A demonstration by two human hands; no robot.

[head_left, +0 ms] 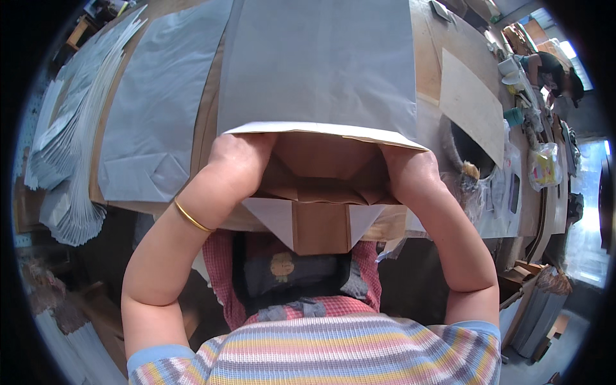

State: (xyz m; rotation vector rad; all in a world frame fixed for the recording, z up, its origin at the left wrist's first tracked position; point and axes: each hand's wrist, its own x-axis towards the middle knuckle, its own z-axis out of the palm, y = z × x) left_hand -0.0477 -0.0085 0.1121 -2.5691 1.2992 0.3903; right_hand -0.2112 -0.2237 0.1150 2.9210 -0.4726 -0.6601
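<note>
A large paper bag [321, 70], white-grey outside and brown inside, lies on the table with its opened end toward me. Both my hands reach into that opening, one at each side. My left hand [242, 154] is in at the left edge, with a gold bangle on the forearm. At the right edge, my right hand [409, 168] goes in under the upper rim. The paper hides the fingers of both hands. Below the opening, a folded flap [321, 228] with a brown middle and white triangular sides hangs over the table's near edge.
Another flat bag [157, 109] lies to the left, beside a fanned stack of folded bags [83, 135]. At the right are a pale board [470, 106], a dark bowl [467, 151] with a brush [471, 170], and plastic wrapping. A person [553, 70] is at the far right.
</note>
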